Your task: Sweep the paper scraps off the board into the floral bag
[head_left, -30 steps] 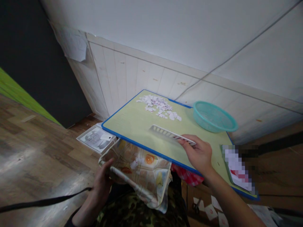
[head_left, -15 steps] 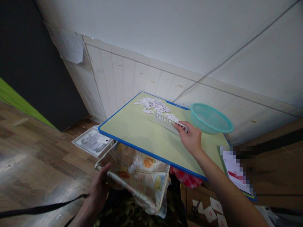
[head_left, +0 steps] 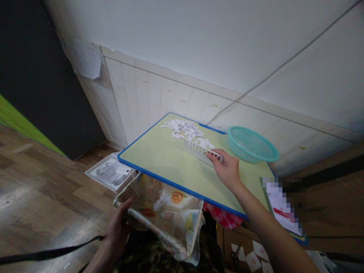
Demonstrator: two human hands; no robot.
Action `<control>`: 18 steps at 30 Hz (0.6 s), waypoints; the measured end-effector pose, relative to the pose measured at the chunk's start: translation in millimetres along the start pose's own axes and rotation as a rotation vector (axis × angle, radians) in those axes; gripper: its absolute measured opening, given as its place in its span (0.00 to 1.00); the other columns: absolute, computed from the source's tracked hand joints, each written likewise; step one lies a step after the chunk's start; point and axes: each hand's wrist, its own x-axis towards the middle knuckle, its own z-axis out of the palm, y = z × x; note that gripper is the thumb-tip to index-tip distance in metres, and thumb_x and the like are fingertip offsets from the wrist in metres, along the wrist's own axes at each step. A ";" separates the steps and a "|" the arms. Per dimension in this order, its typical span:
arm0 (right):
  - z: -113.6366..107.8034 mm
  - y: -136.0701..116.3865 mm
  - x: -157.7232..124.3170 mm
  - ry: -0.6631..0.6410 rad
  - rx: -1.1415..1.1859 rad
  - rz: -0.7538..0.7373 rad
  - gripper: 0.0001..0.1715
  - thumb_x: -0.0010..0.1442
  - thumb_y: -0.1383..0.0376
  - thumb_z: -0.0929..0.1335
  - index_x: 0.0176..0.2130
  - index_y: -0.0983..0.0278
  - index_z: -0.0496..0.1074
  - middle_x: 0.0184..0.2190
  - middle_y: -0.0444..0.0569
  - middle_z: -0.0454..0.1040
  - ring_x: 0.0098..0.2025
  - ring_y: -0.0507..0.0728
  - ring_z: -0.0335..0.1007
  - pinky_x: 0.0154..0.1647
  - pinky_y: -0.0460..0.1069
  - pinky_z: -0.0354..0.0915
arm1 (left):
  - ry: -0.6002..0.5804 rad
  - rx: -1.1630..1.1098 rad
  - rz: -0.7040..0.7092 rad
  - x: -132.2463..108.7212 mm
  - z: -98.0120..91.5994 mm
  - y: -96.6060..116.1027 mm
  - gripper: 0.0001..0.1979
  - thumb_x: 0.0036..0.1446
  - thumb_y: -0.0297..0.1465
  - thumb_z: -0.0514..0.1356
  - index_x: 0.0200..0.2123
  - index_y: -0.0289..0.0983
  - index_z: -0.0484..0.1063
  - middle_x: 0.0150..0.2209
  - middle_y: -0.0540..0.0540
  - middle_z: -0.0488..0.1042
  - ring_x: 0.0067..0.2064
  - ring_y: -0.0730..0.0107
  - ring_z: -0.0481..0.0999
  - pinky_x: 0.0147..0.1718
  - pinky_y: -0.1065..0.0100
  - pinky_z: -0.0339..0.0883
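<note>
My right hand (head_left: 226, 168) grips one end of a long white slotted plastic piece (head_left: 199, 149) that lies on the pale green table (head_left: 162, 159). Its far end touches a heap of small white paper scraps (head_left: 184, 131) near the table's back edge. Below the table's front edge my left hand (head_left: 118, 229) holds the rim of a printed cloth bag (head_left: 167, 210), open on my lap.
A teal plastic basket (head_left: 251, 144) stands at the table's back right. Papers (head_left: 284, 212) lie at its right end. A white box (head_left: 109, 172) sits on the wooden floor to the left. Paper cards and scissors (head_left: 236, 254) lie on the floor at lower right. A black strap (head_left: 48, 252) crosses the lower left.
My right hand has pushed the white slotted piece away from the front edge up to the scrap heap. The left hand has stayed on the bag.
</note>
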 end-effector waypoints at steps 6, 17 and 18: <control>8.3 -5.3 10.3 -0.029 0.021 -0.010 0.14 0.66 0.53 0.71 0.41 0.58 0.84 0.37 0.48 0.86 0.32 0.57 0.81 0.36 0.49 0.72 | 0.007 0.001 -0.002 -10.2 7.8 8.4 0.08 0.54 0.29 0.65 0.39 0.37 0.79 0.31 0.46 0.80 0.32 0.57 0.79 0.26 0.64 0.73; 101.7 -28.9 97.4 -0.171 -0.033 -0.074 0.11 0.68 0.59 0.71 0.46 0.59 0.82 0.36 0.49 0.84 0.38 0.61 0.80 0.43 0.51 0.68 | -0.023 -0.004 0.037 -5.0 -0.8 3.1 0.13 0.47 0.31 0.69 0.38 0.39 0.79 0.36 0.45 0.83 0.37 0.50 0.82 0.29 0.58 0.77; 106.9 -27.5 105.3 -0.171 -0.041 -0.068 0.11 0.68 0.60 0.71 0.46 0.59 0.82 0.36 0.49 0.84 0.39 0.61 0.80 0.44 0.51 0.67 | -0.034 -0.010 0.052 -2.8 -3.4 1.2 0.14 0.45 0.31 0.69 0.38 0.39 0.79 0.36 0.45 0.83 0.38 0.49 0.82 0.29 0.58 0.77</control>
